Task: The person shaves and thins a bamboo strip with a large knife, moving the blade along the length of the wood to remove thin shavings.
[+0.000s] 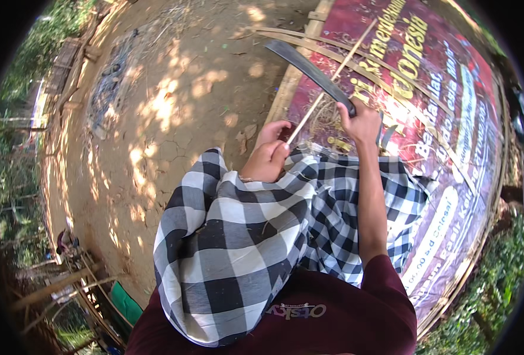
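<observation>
My left hand (265,160) is closed around the lower end of a thin, pale bamboo strip (310,111), which slants up and away to the right. In my right hand (362,123) is the handle of a machete with a long, dark, curved blade (309,69). The blade points to the far left and crosses the strip; whether the two touch I cannot tell. Curled shavings (328,115) lie below the blade. A black-and-white checked cloth (244,236) covers my lap and hides my left forearm.
A printed red and purple banner (386,47) covers the platform on the right, edged by a bamboo pole (285,92). Longer bamboo strips (356,68) lie across it. Bare earth (173,118) with dry leaves spreads to the left. A wooden structure (84,284) stands at lower left.
</observation>
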A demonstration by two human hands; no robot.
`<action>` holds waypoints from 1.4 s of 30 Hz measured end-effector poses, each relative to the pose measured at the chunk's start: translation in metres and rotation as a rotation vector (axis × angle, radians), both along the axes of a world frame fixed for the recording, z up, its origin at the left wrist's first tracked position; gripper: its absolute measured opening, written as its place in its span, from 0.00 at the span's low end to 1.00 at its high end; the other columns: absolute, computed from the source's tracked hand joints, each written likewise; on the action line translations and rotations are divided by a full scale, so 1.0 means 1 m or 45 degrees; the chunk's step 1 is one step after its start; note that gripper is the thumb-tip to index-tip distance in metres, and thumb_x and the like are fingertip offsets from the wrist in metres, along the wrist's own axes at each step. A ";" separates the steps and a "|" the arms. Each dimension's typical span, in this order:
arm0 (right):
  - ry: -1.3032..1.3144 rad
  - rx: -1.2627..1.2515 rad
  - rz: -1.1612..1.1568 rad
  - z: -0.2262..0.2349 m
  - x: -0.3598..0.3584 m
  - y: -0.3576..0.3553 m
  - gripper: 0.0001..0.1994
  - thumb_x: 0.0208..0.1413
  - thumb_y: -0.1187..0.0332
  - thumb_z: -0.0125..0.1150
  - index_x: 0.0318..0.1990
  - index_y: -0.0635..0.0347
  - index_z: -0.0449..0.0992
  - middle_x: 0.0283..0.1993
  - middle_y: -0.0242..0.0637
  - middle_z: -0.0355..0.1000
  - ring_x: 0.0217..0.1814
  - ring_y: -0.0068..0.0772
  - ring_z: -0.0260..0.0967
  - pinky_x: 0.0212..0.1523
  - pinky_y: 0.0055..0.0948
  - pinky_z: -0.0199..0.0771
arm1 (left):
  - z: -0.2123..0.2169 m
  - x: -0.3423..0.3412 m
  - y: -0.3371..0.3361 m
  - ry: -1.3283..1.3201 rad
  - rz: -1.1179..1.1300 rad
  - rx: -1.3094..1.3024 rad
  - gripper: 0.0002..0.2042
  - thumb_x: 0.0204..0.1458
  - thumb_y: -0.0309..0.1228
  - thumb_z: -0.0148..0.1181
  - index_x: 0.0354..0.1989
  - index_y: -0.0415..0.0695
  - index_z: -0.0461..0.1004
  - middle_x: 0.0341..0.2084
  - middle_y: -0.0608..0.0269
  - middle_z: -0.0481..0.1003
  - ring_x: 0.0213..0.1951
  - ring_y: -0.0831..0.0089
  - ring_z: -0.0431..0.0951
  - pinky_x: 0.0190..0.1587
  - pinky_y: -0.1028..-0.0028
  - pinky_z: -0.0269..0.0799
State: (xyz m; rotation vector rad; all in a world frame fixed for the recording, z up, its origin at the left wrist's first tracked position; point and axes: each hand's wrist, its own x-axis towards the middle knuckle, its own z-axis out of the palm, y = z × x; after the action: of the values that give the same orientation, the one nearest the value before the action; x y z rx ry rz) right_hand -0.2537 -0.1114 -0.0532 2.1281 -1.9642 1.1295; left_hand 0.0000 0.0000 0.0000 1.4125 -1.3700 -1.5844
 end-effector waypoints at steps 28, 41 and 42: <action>-0.587 0.302 -0.526 0.005 -0.068 -0.005 0.31 0.58 0.38 0.46 0.33 0.61 0.80 0.19 0.49 0.72 0.25 0.52 0.74 0.28 0.46 0.71 | 0.016 0.078 0.055 -0.320 -0.286 -0.161 0.23 0.65 0.50 0.41 0.28 0.44 0.67 0.18 0.72 0.62 0.22 0.81 0.59 0.25 0.78 0.55; -0.238 -0.255 0.525 0.033 0.045 0.068 0.25 0.46 0.40 0.61 0.24 0.55 0.72 0.15 0.35 0.66 0.16 0.39 0.68 0.18 0.36 0.64 | 0.028 0.048 0.043 -0.023 -0.079 -0.011 0.10 0.63 0.37 0.50 0.38 0.42 0.69 0.18 0.74 0.67 0.19 0.86 0.60 0.23 0.81 0.55; -0.214 -0.262 0.591 0.035 0.054 0.073 0.25 0.46 0.40 0.62 0.24 0.55 0.71 0.15 0.34 0.65 0.15 0.39 0.67 0.18 0.36 0.63 | 0.029 0.048 0.043 -0.005 -0.058 -0.047 0.10 0.63 0.37 0.51 0.37 0.42 0.69 0.18 0.74 0.68 0.19 0.86 0.61 0.22 0.81 0.54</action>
State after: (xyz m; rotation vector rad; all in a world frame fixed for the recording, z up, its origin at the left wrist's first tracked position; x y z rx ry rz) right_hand -0.1997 -0.0383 -0.0185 2.5100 -1.3526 1.5425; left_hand 0.0484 0.0428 0.0285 1.3719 -1.4361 -1.5777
